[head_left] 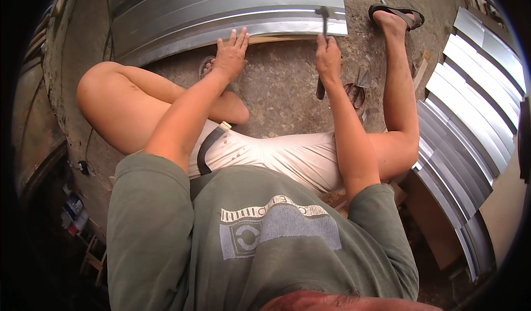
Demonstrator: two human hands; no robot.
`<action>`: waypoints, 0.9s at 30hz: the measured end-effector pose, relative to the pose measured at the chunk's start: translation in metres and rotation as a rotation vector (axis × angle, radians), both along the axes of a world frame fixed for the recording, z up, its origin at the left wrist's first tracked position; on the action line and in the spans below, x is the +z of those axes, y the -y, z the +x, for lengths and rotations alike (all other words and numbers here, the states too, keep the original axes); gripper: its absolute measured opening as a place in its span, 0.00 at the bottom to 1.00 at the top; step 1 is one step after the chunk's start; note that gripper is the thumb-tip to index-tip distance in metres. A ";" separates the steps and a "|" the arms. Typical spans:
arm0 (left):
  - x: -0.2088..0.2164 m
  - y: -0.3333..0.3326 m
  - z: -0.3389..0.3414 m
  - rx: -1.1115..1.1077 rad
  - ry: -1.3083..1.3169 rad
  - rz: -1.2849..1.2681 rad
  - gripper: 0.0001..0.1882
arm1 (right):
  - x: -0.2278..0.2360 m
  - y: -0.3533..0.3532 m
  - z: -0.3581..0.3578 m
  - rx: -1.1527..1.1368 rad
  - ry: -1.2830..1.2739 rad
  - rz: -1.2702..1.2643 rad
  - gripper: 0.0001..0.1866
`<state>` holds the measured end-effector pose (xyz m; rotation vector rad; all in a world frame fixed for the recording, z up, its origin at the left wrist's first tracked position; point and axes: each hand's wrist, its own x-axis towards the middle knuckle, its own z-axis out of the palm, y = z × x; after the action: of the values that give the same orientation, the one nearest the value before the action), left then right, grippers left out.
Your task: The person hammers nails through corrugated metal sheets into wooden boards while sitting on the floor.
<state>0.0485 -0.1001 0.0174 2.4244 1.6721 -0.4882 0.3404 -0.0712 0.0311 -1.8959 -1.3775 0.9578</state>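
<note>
A ribbed silvery metal sheet (232,9) lies on the ground in front of me. Along its near edge, a thin wooden strip (282,39) shows beneath the metal. My left hand (231,57) rests at that edge, fingers spread, fingertips on or just at the metal. My right hand (328,61) is closed round the dark handle of a hammer (324,25). The hammer's head is over the sheet near its right end, and the handle's end sticks out below my hand. Whether the head touches the metal I cannot tell.
Tin snips (357,94) with reddish handles lie on the ground right of my right forearm, near small metal scraps. Stacked ribbed metal sheets (470,100) fill the right side. My legs are folded or spread around the work; a sandalled foot (394,19) stands right of the sheet.
</note>
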 end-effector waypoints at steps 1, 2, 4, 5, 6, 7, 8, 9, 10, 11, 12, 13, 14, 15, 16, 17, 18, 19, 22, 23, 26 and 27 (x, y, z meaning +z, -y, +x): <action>-0.001 0.000 -0.002 -0.006 -0.010 -0.011 0.48 | 0.009 0.008 -0.013 0.079 0.021 -0.007 0.21; 0.001 0.000 -0.002 -0.010 -0.013 -0.003 0.48 | 0.019 0.014 -0.026 0.156 0.045 -0.015 0.20; 0.007 0.000 -0.002 -0.025 -0.020 0.000 0.49 | 0.032 0.021 -0.049 0.259 0.065 -0.071 0.20; 0.005 -0.002 -0.003 -0.031 -0.018 -0.003 0.49 | 0.035 0.023 -0.059 0.308 0.074 -0.095 0.20; 0.004 -0.004 -0.003 -0.035 -0.017 -0.005 0.49 | 0.035 0.026 -0.068 0.346 0.085 -0.107 0.21; 0.003 -0.005 -0.005 -0.039 -0.016 -0.007 0.50 | 0.035 0.029 -0.076 0.385 0.094 -0.119 0.21; 0.004 -0.005 -0.007 -0.039 -0.021 -0.009 0.49 | 0.033 0.032 -0.082 0.428 0.106 -0.129 0.21; 0.005 -0.006 -0.004 -0.049 -0.018 -0.010 0.49 | 0.018 0.033 -0.084 0.455 0.219 -0.117 0.22; 0.006 -0.006 -0.002 -0.058 -0.014 -0.011 0.48 | 0.006 0.041 -0.081 0.471 0.272 -0.163 0.22; 0.006 -0.007 -0.001 -0.045 -0.017 -0.023 0.49 | 0.007 0.039 -0.084 0.495 0.322 -0.198 0.23; 0.007 -0.006 0.001 -0.031 -0.018 -0.036 0.49 | 0.008 0.036 -0.087 0.519 0.372 -0.234 0.23; 0.006 -0.008 0.002 -0.018 -0.019 -0.049 0.50 | 0.009 0.030 -0.088 0.479 0.359 -0.211 0.23; 0.008 0.000 0.001 -0.007 -0.013 -0.060 0.50 | 0.018 0.035 -0.092 0.483 0.341 -0.181 0.23; 0.009 -0.004 -0.001 -0.004 -0.008 -0.056 0.50 | 0.027 0.031 -0.094 0.476 0.325 -0.139 0.23; 0.010 -0.005 -0.004 -0.001 -0.002 -0.052 0.51 | 0.031 0.030 -0.094 0.469 0.308 -0.097 0.23; 0.011 -0.003 -0.003 -0.003 -0.003 -0.053 0.51 | 0.019 0.032 -0.087 0.462 0.323 -0.101 0.23; 0.011 -0.005 -0.001 -0.011 -0.003 -0.048 0.51 | 0.009 0.035 -0.081 0.468 0.364 -0.127 0.23; 0.011 -0.006 0.001 -0.019 -0.003 -0.043 0.51 | 0.000 0.039 -0.075 0.474 0.404 -0.153 0.23; 0.013 -0.006 0.001 -0.012 -0.038 -0.061 0.51 | 0.017 0.022 -0.081 0.433 0.357 -0.120 0.23; 0.012 -0.005 0.001 -0.014 -0.035 -0.057 0.51 | 0.025 0.023 -0.081 0.398 0.316 -0.105 0.23; 0.011 0.000 0.003 -0.016 -0.022 -0.078 0.51 | -0.004 0.038 -0.067 0.442 0.444 -0.182 0.24; 0.010 -0.004 0.001 -0.016 -0.016 -0.082 0.51 | -0.008 0.036 -0.063 0.457 0.442 -0.117 0.24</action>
<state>0.0497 -0.0961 0.0272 2.3833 1.6075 -0.5687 0.2773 -0.1072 0.0234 -1.9994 -2.1219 0.8660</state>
